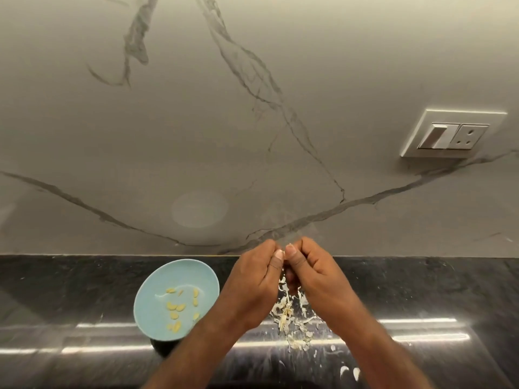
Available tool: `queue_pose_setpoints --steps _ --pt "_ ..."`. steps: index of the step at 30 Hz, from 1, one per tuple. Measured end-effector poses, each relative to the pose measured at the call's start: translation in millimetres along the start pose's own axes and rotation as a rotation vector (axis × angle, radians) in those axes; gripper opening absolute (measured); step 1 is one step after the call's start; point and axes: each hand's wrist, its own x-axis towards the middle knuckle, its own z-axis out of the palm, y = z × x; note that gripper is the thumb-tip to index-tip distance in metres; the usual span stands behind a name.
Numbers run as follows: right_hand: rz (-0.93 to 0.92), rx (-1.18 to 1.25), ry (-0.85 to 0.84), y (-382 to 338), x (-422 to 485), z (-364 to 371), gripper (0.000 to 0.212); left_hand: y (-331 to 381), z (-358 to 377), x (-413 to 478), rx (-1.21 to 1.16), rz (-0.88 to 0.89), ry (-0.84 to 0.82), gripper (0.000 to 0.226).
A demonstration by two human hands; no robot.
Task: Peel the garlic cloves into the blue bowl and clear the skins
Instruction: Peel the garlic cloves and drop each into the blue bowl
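Both hands meet over the bench (84, 282) near its back edge. The left hand (252, 282) and right hand (317, 273) have curled fingers and thumb tips pressed together, pinching a small pale garlic clove (289, 245) that is mostly hidden. Just left of the left hand sits the blue bowl (179, 273), holding peeled cloves (177, 307). Loose skins (286, 315) lie scattered on the bench under the hands, towards the front edge. A switch and socket plate (452, 134) sits on the marble wall (224, 108).
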Motion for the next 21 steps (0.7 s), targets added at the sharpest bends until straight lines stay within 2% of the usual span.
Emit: queue_pose_setpoints --steps 4,12,18,21 --pt "-0.174 -0.199 0.018 4 -2 3 0.022 9 0 -1 -0.111 -0.08 0.001 0.036" --pt "-0.326 -0.407 0.073 18 4 1 0.024 9 3 0 -0.195 -0.155 -0.005 0.038" --pt "-0.374 -0.257 0.194 21 4 -1 0.016 11 10 1 -0.297 -0.2 -0.003 0.027" --pt "-0.282 -0.067 0.214 14 5 -8 0.012 14 12 2 -0.393 -0.211 0.026 0.015"
